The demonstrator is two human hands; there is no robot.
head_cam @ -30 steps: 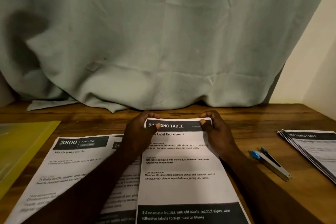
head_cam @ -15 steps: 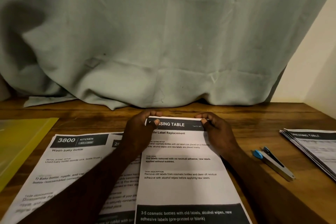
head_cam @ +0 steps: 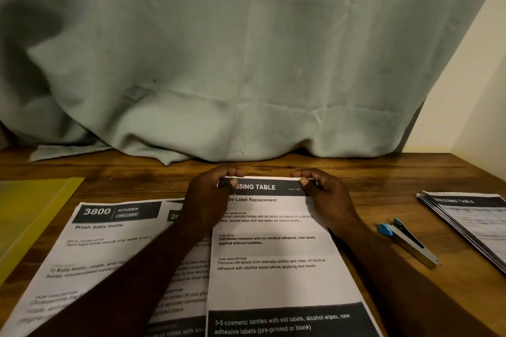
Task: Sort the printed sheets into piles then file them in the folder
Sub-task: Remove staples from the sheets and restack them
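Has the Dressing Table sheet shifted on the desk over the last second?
No. The Dressing Table sheet keeps its place against the Kitchen sheet and the stapler, neither nearer nor farther.

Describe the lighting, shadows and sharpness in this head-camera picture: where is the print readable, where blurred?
Head view: dim, warm light; a dark shadow lies on the curtain at upper left; the dressing-table sheet reads sharply at centre; the kitchen sheet and the right-hand pile blur toward the frame's edges.
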